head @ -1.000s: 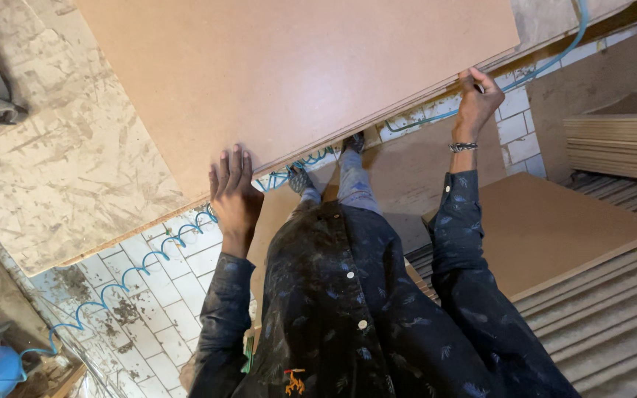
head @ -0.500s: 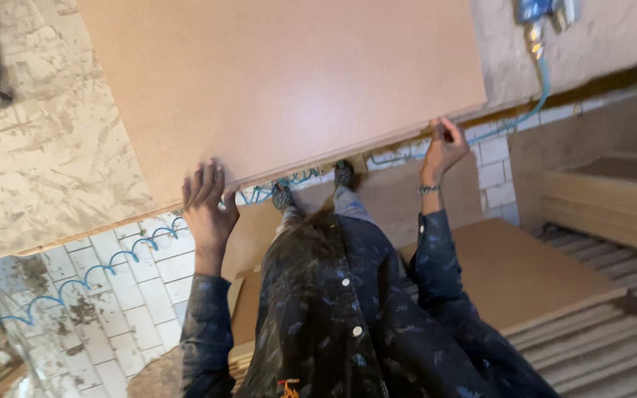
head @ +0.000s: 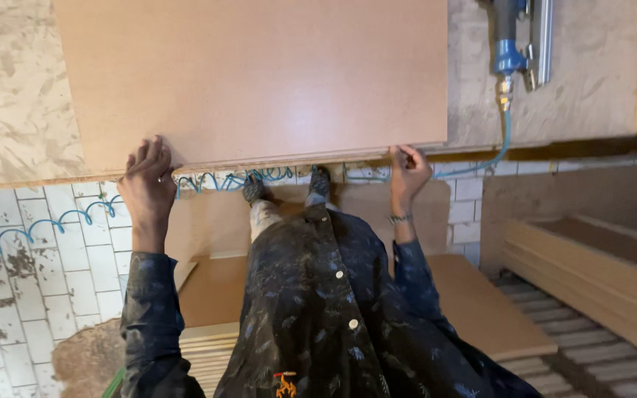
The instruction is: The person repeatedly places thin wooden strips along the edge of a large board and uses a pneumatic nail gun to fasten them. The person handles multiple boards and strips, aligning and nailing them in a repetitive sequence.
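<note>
A: Position of the hands?

B: Well apart, one at each end of the near edge of the fibreboard panel (head: 252, 81). Left hand (head: 147, 184) curls over the edge near the left corner, fingers on top. Right hand (head: 407, 173) pinches the edge close to the right corner, a bracelet on that wrist. Both closed on the board.

A: And the panel itself?

B: Lying flat on the rough chipboard workbench (head: 16, 96), its near edge about level with the bench edge, where the hands grip it. Smooth brown face up, nothing on it.

A: What's around?

B: Blue pneumatic tool (head: 514, 37) on the bench to the right, just beside the panel's right edge, its coiled blue air hose (head: 60, 221) trailing down across the white tiled floor (head: 75, 287). More panels stacked low in front of the feet (head: 481, 302), and timber frames (head: 591, 273) at the right.

A: Risks?

B: My reading: the grip is on the edge only, so a wide, thin sheet could sag or tip if one hand slackens. Sliding it right could knock the tool. The hose loops near the shoes (head: 285, 184) look like a trip hazard. Fingers under the edge could get pinched against the bench.
</note>
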The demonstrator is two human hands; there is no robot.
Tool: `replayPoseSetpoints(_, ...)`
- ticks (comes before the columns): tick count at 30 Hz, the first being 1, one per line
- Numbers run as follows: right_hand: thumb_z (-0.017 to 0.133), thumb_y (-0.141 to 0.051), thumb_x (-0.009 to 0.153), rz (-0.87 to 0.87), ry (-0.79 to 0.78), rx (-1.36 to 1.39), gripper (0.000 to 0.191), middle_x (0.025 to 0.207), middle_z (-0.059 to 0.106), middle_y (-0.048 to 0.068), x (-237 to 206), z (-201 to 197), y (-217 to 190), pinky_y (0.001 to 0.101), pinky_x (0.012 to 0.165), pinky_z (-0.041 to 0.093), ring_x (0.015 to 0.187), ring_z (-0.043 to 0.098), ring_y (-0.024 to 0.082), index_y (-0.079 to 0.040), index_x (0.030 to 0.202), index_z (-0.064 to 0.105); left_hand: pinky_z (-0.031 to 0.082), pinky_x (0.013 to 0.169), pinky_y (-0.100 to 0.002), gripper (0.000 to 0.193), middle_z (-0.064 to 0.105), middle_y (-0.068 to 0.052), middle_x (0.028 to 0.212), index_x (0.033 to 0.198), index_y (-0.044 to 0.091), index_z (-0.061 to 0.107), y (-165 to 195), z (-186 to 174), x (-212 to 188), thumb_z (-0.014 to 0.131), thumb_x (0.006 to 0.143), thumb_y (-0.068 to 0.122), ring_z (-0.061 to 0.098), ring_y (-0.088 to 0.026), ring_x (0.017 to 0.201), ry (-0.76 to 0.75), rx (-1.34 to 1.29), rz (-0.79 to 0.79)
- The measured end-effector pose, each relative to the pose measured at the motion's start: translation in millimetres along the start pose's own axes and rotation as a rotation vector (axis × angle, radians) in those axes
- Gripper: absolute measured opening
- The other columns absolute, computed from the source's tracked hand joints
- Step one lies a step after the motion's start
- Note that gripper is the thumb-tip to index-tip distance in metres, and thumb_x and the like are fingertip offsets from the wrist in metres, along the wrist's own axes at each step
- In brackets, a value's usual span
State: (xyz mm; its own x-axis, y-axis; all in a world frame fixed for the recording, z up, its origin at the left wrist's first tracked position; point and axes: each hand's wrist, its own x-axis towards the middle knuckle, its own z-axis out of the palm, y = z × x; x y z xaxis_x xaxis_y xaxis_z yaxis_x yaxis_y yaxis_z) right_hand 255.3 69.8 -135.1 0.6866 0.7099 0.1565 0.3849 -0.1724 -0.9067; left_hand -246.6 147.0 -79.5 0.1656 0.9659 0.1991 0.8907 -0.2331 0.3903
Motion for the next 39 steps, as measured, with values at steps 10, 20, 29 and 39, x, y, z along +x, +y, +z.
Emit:
replayPoseSetpoints(10, 0.085, -0.031, 0.083, -0.647, 0.052, -0.742, 0.091, 0.125, 0.061, 0.027, 267.3, -30.6, -8.8, 0.0481, 0.097, 0.048, 0.118, 0.057, 0.042, 0.005, 0.154, 0.041, 0.028, 0.125, -0.056, 0.048, 0.049, -0.012, 0.161, 0.146, 0.015, 0.059, 40.4, 34.2, 20.2, 0.067, 0.104, 0.037, 0.042, -0.034, 0.151, 0.128, -0.270, -0.278)
replayPoseSetpoints(20, 0.072, -0.014, 0.094, 0.011, -0.681, -0.147, 0.045, 0.111, 0.064, 0.019, 361.9, -28.8, -71.4, 0.0413, 0.070, 0.051, 0.084, 0.064, 0.027, 0.007, 0.131, 0.058, 0.011, 0.124, -0.055, 0.061, 0.040, -0.011, 0.165, 0.154, 0.027, 0.056, 74.0, 88.7, 24.5, 0.059, 0.102, 0.059, 0.034, -0.033, 0.152, 0.166, 0.028, -0.032)
replayPoseSetpoints(29, 0.030, -0.063, 0.114, 0.351, -1.006, 0.075, 0.066, 0.087, 0.059, 0.002, 238.4, -80.9, -148.5, 0.0266, 0.060, 0.049, 0.069, 0.056, 0.011, -0.004, 0.121, 0.058, 0.013, 0.120, -0.048, 0.045, 0.059, -0.002, 0.148, 0.139, 0.029, 0.071, 71.5, 112.1, 25.8, 0.062, 0.101, 0.052, 0.050, -0.021, 0.137, 0.413, 0.071, 0.137)
replayPoseSetpoints(39, 0.041, -0.049, 0.108, -0.185, -1.336, -0.461, 0.064, 0.060, 0.063, 0.006, 117.9, 16.0, -192.6, 0.0314, 0.049, 0.048, 0.051, 0.060, 0.013, 0.003, 0.074, 0.060, 0.019, 0.116, -0.043, 0.042, 0.064, 0.001, 0.143, 0.134, 0.029, 0.073, 80.1, 127.2, 23.0, 0.064, 0.101, 0.055, 0.055, -0.017, 0.130, 0.496, 0.058, 0.160)
